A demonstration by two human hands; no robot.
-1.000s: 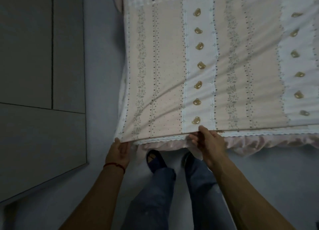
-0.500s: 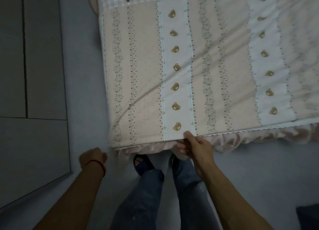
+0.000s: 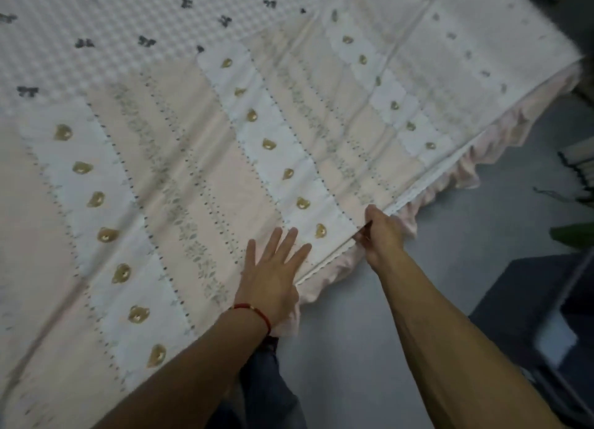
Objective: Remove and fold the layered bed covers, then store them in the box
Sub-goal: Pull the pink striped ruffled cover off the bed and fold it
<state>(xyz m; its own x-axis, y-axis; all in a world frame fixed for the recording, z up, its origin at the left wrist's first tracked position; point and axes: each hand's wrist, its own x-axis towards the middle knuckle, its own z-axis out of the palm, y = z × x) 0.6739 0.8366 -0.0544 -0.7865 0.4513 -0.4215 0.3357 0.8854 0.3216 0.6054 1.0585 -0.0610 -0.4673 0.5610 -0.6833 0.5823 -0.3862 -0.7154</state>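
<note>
The striped bear-print cover (image 3: 199,184) lies flat on the bed, its stripes running from the near hem diagonally up toward the gingham cover (image 3: 96,26) with dark bows, which shows beyond its far end. Its near hem runs from lower left up to the right, and the pink ruffled skirt (image 3: 450,177) hangs just below that hem. Three white stripes with bear heads are visible.

The left hand (image 3: 273,274) lies flat on the striped cover just inside the hem, fingers spread and straight. The right hand (image 3: 382,235), further right along the hem, pinches the hem's edge, thumb on top.

Grey floor (image 3: 466,251) lies open beside the hem. A dark box (image 3: 530,316), blurred, sits on the floor to the right of the right forearm.
</note>
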